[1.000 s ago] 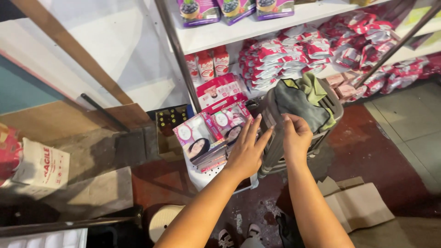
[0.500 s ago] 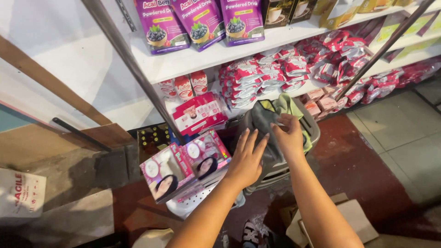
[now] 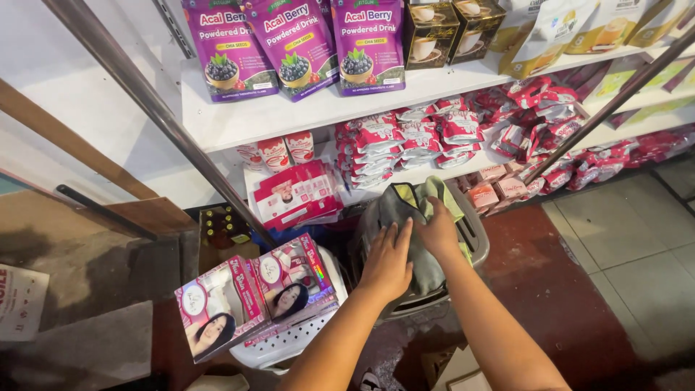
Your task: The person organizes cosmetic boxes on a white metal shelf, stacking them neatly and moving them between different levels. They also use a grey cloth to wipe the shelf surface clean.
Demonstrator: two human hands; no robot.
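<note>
My left hand (image 3: 388, 262) lies flat, fingers together, on a grey cloth (image 3: 405, 217) draped over a grey plastic basket (image 3: 474, 242). My right hand (image 3: 437, 230) grips the same cloth near its top, beside a yellow-green cloth (image 3: 439, 190) lying under it. The basket stands on the floor in front of the lowest shelf. To the left of my left hand, pink boxes with a portrait on them (image 3: 250, 293) rest on a white perforated basket (image 3: 289, 344).
White shelves (image 3: 289, 112) on slanted metal posts (image 3: 156, 116) hold purple pouches (image 3: 289, 40), red-and-white sachets (image 3: 420, 141), small bottles (image 3: 279, 152) and dark boxes. A crate of dark bottles (image 3: 221, 228) sits at lower left. Red floor and grey tiles (image 3: 637, 253) lie to the right.
The view has tilted up toward the shelves. Both hands have settled lower onto the grey cloth; my left hand, earlier hovering with fingers spread, now presses flat on it.
</note>
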